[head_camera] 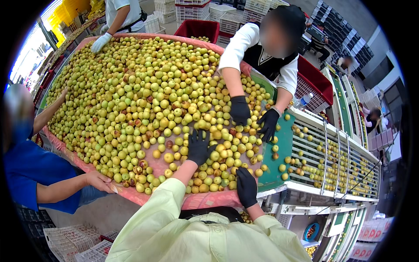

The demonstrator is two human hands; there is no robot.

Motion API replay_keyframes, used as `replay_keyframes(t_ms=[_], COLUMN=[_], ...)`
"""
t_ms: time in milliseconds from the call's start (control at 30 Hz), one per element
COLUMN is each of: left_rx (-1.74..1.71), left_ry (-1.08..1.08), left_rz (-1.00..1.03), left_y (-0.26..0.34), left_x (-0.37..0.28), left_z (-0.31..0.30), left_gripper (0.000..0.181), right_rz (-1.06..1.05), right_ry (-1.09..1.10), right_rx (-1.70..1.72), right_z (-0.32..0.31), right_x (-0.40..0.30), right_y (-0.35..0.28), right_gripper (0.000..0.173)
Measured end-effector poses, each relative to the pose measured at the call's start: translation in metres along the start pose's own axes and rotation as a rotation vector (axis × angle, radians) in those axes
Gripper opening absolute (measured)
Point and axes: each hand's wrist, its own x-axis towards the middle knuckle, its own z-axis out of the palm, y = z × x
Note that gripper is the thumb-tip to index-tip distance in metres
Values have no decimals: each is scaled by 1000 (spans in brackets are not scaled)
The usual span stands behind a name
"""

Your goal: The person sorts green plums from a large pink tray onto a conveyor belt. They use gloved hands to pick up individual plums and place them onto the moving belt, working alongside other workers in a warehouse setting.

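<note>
Yellow-green jujubes (157, 88), some with reddish-brown patches, cover a sorting table lined with pink patterned cloth (212, 199). My left hand (199, 148), in a black glove, lies palm down among the fruit with its fingers spread. Also black-gloved, my right hand (246, 186) is at the table's near right corner. Its extended fingers touch the edge of the fruit, and its palm is hidden. Just right of it, a green chute surface (275, 163) carries scattered jujubes towards a roller conveyor (334, 163).
Opposite me a co-worker's two black-gloved hands (240, 110) reach into the fruit. Another person's white glove (101, 42) is at the far left, and a bare hand (98, 181) holds the near left edge. Red-lined crates (312, 78) and stacked white crates (193, 13) stand behind.
</note>
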Motion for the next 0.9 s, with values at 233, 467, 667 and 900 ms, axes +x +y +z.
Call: replay_keyframes(t_ms=[233,467,667,900], left_rx=[-433,477,197,17], left_ry=[248,-183,-218,-250], left_rz=[-140,-66,-111,79], left_y=[-103,-112,-48,0], left_x=[-79,-209,-164,-165], left_z=[-89,-82,-55,-49], left_gripper=[46,110,101,82], right_rz=[0,-394,-469,-239], right_ry=[-48,-451,-592,-376], right_rx=[60,214,-53,-424], right_z=[1,69,117,58], right_x=[4,44,60,57], right_y=[6,-84,-85,33], right_gripper=[36,60,84,87])
